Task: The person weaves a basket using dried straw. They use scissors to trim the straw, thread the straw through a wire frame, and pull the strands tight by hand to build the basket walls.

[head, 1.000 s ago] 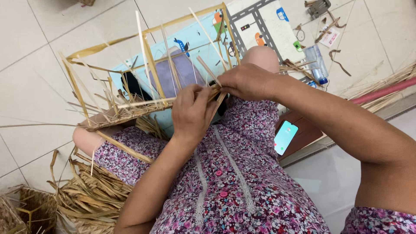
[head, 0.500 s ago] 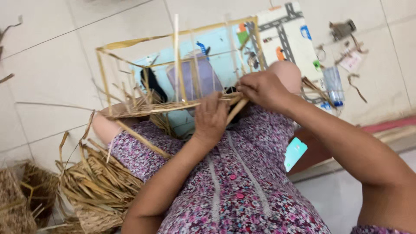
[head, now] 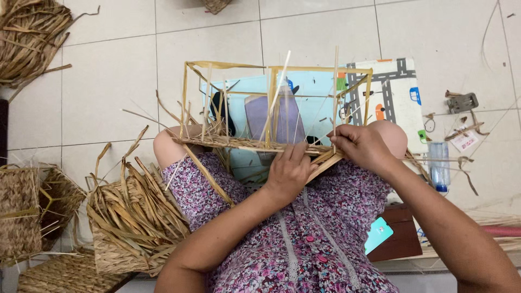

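A person in a purple floral dress (head: 293, 255) sits over a tiled floor (head: 108, 81), working a box-shaped frame of pale yellow strips (head: 271, 108) that rests across the knees, its near edge carrying a partly woven band of dried straw (head: 244, 144) with loose ends sticking up and out. The left hand (head: 287, 171) lies palm down on the near edge of the frame, forearm coming up from the lower left, fingers curled over the straw band and the angled strip below it, its grip closed on the weave. The right hand (head: 363, 146) comes in from the lower right, wrist bent inward, thumb and fingers pinched shut on a thin upright straw (head: 335, 92) at the frame's right corner. Beside the left knee a heap of dried straw bundles (head: 135, 211) sits on the floor, with woven baskets (head: 32, 211) just beyond it at the picture's left edge. By the right forearm a turquoise phone (head: 378, 234) lies on a low brown stool (head: 399, 239). Beyond the frame a play mat with a road pattern (head: 391, 97) covers the tiles, a clear plastic bottle (head: 438, 163) standing at its right edge, and more straw (head: 32, 32) is piled in the far left corner.
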